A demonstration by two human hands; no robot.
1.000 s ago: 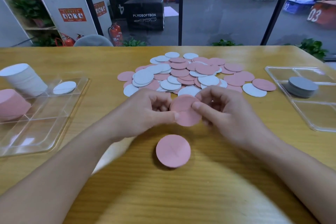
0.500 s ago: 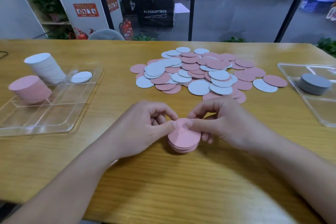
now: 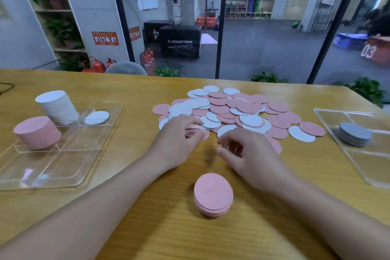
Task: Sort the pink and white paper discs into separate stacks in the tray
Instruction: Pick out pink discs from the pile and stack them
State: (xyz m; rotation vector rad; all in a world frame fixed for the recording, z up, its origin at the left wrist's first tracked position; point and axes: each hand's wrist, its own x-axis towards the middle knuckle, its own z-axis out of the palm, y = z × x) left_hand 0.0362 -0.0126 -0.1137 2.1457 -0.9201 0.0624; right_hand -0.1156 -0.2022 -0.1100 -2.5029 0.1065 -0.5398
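The left hand (image 3: 179, 139) is at the near left edge of the loose pile of discs (image 3: 236, 112), fingers curled down over the pink and white discs there. Whether its grip has closed on one I cannot tell; the fingertips are blurred and hide what lies under them. The right hand (image 3: 249, 154) hovers just short of the pile's near edge, fingers loosely curled and thumb apart from them, with nothing held that I can see.

The pile lies straight ahead of both hands, away from the body, and spreads widest from left to right across the worktop (image 3: 147, 228). Each hand is nearest its own end of that near edge, the left already touching discs, the right a little short of them. So the next pick probably calls for a short forward reach, not a sideways one.

Behind the hands, nearer the body, a small pink stack (image 3: 213, 194) stands on the worktop, well apart from the tray.

The clear tray (image 3: 69, 167) sits far left, nearer the left hand. It holds a tall pink stack (image 3: 37, 133), a tall white stack (image 3: 57, 107) and one single white disc (image 3: 97, 117) in separate compartments. A second tray (image 3: 363, 167) at far right holds a grey stack (image 3: 354, 134).
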